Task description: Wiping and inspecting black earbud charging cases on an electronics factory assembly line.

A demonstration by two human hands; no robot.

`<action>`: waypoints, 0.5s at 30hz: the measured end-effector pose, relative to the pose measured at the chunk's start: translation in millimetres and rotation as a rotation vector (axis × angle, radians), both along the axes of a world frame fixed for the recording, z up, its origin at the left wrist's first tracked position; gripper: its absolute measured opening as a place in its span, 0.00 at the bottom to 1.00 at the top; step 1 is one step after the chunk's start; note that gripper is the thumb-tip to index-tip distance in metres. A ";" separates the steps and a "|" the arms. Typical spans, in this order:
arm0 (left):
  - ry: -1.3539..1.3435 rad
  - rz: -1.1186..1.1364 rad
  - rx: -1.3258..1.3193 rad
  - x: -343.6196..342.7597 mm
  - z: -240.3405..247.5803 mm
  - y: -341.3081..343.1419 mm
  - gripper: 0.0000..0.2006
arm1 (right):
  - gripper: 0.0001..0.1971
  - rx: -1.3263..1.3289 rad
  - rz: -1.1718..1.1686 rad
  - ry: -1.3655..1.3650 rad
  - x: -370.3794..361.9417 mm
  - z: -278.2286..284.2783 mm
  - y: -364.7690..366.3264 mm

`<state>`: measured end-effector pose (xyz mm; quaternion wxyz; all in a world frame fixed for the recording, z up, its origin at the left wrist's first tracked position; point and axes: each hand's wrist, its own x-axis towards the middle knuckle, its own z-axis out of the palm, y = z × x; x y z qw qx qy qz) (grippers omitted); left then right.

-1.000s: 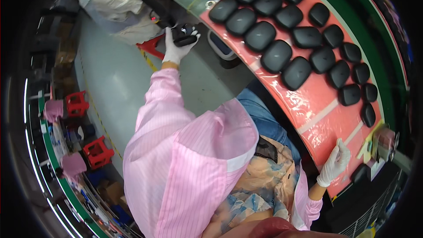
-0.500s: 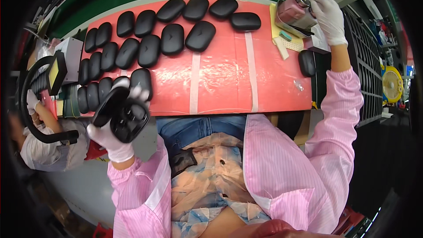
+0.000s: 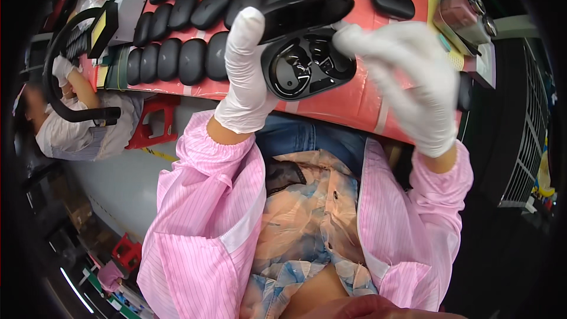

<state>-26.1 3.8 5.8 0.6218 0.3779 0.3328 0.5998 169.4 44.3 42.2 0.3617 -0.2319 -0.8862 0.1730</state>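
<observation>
A black earphone case (image 3: 323, 81) hangs open above the near edge of the table, its glossy lid (image 3: 310, 13) tilted up and back. Shaped hollows with shiny surfaces show inside. My gloved left hand (image 3: 245, 80) grips the case from its left side, thumb up beside the lid. From the right comes my gloved right hand (image 3: 416, 80), partly smeared by motion. Its fingertips are drawn together at the case's right inner edge; whatever they pinch is too small or blurred to make out.
Several closed black cases (image 3: 192, 62) stand in rows on the red table mat (image 3: 360, 103). At the right rear, a tray holds a pink-filled container and a metal-topped dispenser bottle (image 3: 481, 26). A lamp with a bent black arm (image 3: 48, 91) rises at left. Another person's gloved hand (image 3: 61, 70) works beyond it.
My right hand has left the dispenser bottle and come to the open case. My left hand has carried the case up and to the right. The view has shifted too.
</observation>
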 end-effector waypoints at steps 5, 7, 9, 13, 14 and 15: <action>-0.058 -0.005 0.090 0.9 -16.4 3.4 0.46 | 0.16 -0.052 -0.077 -0.049 12.7 -17.1 -16.3; -0.055 -0.070 0.096 0.8 -16.5 1.1 0.46 | 0.14 -0.031 -0.157 0.045 7.6 -14.0 -18.0; -0.085 -0.103 0.110 3.9 -14.5 -4.0 0.45 | 0.14 -0.029 -0.033 0.051 -10.0 -19.9 -22.9; -0.084 -0.130 0.075 3.1 -17.2 -5.6 0.44 | 0.15 0.110 -0.117 -0.153 0.2 -26.1 -29.1; -0.082 -0.125 0.075 1.6 -17.2 -5.2 0.44 | 0.15 0.110 -0.112 -0.151 2.0 -26.7 -26.4; -0.088 -0.171 0.042 0.5 -17.3 -6.8 0.43 | 0.15 0.156 -0.131 -0.176 4.5 -27.0 -26.7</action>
